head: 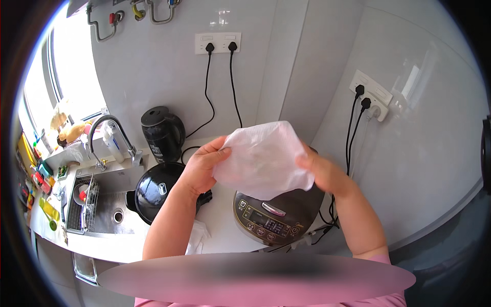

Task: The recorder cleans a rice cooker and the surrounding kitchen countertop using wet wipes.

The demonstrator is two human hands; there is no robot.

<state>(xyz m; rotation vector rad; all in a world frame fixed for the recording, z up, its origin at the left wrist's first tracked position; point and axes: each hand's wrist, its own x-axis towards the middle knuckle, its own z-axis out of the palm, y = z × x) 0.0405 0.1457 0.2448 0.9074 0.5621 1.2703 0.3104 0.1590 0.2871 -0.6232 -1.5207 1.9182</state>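
Observation:
A thin white cloth or paper wipe (264, 159) is stretched out between my two hands, above the rice cooker. My left hand (205, 165) pinches its left edge, thumb on top. At the opposite edge my right hand (320, 169) grips it, slightly blurred. Beneath, a dark rice cooker (268, 220) with a control panel and a silver lid latch stands on the white counter (222, 234); the sheet hides part of its lid. Another crumpled white wipe (197, 236) lies on the counter beside my left forearm.
Left of the cooker sits a black lidded pot (157, 188), with a black electric kettle (161, 132) behind it. Farther left are a steel sink (126, 184), a faucet (111, 122) and a wire dish rack (82, 215). Black cords (350, 142) hang from the right wall socket.

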